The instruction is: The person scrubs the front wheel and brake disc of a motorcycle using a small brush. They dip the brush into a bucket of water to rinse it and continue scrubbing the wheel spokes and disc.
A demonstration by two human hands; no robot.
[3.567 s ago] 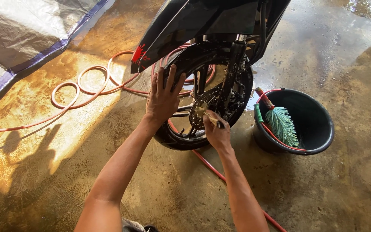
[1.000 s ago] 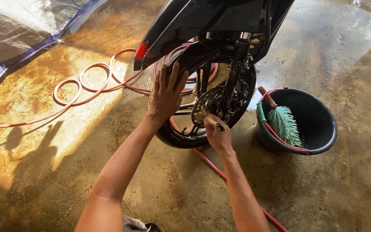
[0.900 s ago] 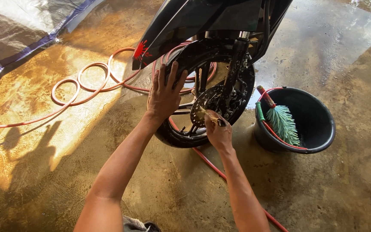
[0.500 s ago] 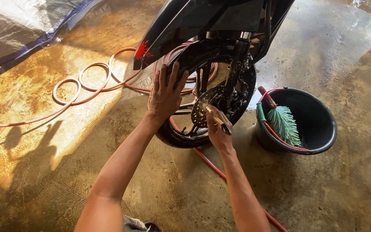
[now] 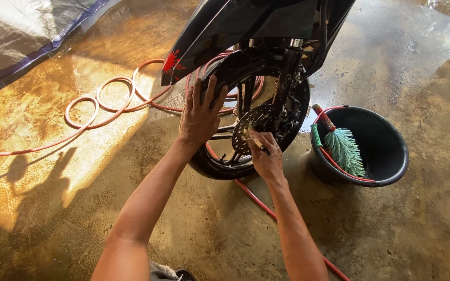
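Wheel [image 5: 246, 125] under both hands | left hand [image 5: 200, 115] flat, fingers spread, on tyre | right hand [image 5: 266, 156] gripping small brush [image 5: 256, 141] at brake disc [image 5: 250, 125]

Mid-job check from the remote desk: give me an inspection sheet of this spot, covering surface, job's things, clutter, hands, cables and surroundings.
Surface: wet brown concrete floor, part sunlit, part in shadow.
Job's things: black motorcycle front wheel with a perforated metal brake disc under a black mudguard.
Clutter: round black plastic bucket right of the wheel, a green-bristled brush standing in it.
Hands: left hand lies flat on the tyre, fingers spread; right hand has its grip on a small thin tool at the disc; its tip is too small to tell.
Cables: red-orange hose coiled on the floor left of the wheel and passing beneath it.
Surroundings: grey tarpaulin with blue edge at upper left.
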